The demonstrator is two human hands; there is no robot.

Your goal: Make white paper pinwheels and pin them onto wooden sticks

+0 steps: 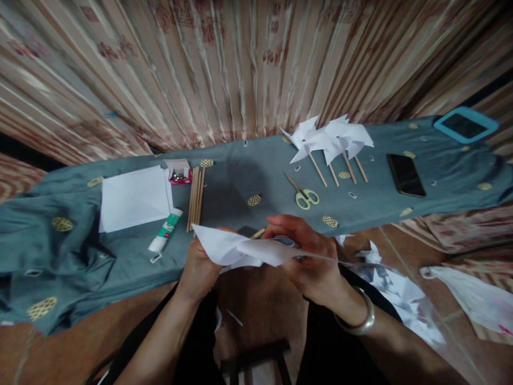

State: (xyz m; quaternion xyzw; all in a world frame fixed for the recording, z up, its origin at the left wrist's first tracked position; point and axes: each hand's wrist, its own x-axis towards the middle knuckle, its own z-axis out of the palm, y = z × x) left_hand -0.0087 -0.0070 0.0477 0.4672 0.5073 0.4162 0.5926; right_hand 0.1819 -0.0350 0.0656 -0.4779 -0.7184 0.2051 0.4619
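Pinwheel (230,248) between left hand (200,269) and right hand (316,272)

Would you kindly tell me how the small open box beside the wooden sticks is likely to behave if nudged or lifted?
With its top open, the small box would probably spill its shiny pieces if tipped. Its thin-looking walls may dent when pinched. Being flat-sided, it would likely slide rather than roll on the cloth.

The bare left hand (201,267) and bare right hand (311,270) are held close together at the near edge of the blue-grey cloth-covered table (232,192), right fingers curled; both bare forearms (160,331) are angled inward.
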